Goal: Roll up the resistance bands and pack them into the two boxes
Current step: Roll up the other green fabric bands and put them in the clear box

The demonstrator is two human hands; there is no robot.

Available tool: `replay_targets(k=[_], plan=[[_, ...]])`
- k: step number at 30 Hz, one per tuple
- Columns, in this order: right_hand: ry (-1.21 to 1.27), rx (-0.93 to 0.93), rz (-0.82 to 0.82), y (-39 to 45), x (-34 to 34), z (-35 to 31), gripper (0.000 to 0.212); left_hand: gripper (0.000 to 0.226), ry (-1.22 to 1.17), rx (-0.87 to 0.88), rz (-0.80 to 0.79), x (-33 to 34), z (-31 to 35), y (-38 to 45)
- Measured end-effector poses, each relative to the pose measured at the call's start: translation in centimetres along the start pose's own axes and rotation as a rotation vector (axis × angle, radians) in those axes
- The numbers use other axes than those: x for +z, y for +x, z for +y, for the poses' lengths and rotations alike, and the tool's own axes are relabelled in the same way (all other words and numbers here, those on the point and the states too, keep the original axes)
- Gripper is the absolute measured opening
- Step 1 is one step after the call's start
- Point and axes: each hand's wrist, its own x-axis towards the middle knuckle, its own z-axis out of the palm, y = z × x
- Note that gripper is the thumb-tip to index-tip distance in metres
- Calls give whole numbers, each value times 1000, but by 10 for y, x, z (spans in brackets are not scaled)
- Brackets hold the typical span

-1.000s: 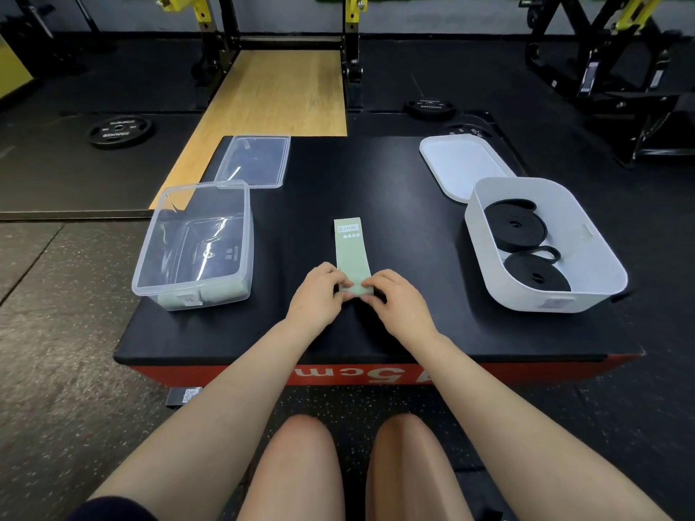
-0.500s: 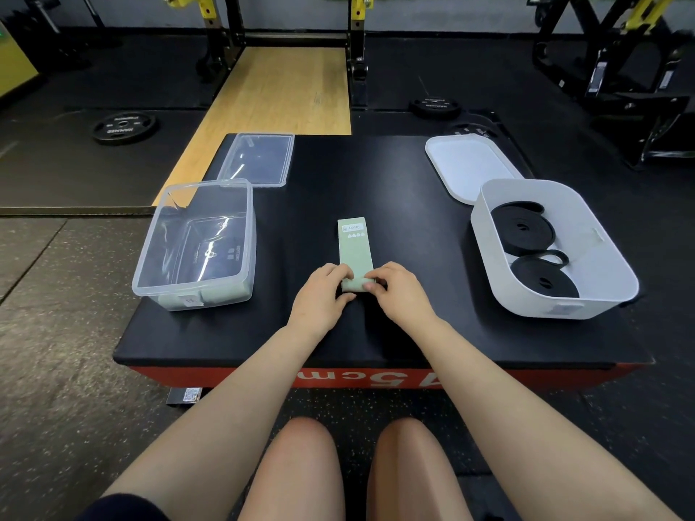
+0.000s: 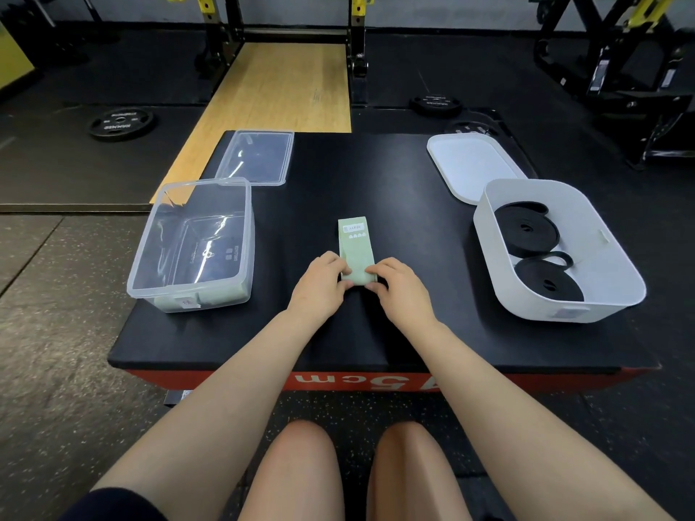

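Left hand (image 3: 319,283) and right hand (image 3: 399,286), each grip pinching the rolled near end of the flat pale-green fabric resistance band (image 3: 355,250) (centre of black padded surface (image 3: 376,174)); clear plastic box (image 3: 193,244) at 9 o'clock; white plastic box (image 3: 556,250) at 3 o'clock.

The near end of the green band (image 3: 355,253) is hidden under the fingers of both hands, so how far it is rolled cannot be told. Its label print, at the twelve o'clock end, is too small to read surely.
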Motion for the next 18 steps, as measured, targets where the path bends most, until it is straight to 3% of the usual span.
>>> replay_targets(k=[4, 13, 18], plan=[[6, 30, -40, 7, -3, 2, 31, 38, 35, 68, 11, 3, 1, -5], [-42, -26, -41, 5, -5, 0, 36, 21, -8, -27, 41, 2, 6, 3], [-15, 0, -32, 5, -7, -3, 23, 19, -36, -47, 29, 1, 7, 2]])
